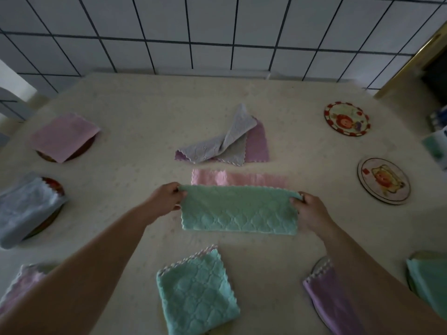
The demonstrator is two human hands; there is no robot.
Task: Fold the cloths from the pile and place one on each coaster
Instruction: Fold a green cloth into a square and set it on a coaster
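Near the middle of the bench [145, 112], a green cloth [239, 209] was held stretched between both hands, already doubled into a long strip. Its far left corner was pinched by the left hand [167, 199] and its far right corner by the right hand [308, 210], the two hands kept well apart so that the strip stayed taut and its edges lined up; the near edge hung down towards the bench. The next fold was judged to need the two ends brought together.

Just behind the strip a pink cloth [239, 178] lay flat, partly hidden by it. Further back the pile [225, 141] remained, a grey cloth lying crumpled over a purple one, so more folding was judged to be left.

Towards the right edge two coasters were seen bare, one far [347, 122] and one nearer [383, 181]; either was judged a likely place for the green cloth. Along the left edge folded cloths were laid on coasters: a pink one [64, 139] at the back, a blue one [26, 213] nearer, and a third by the near left corner, partly hidden by the forearm. By the near edge a folded green cloth [197, 293] was set, though no coaster could be made out under it, and a purple one [324, 291] rested on a coaster rim. Another green cloth [428, 281] was placed at the near right corner.
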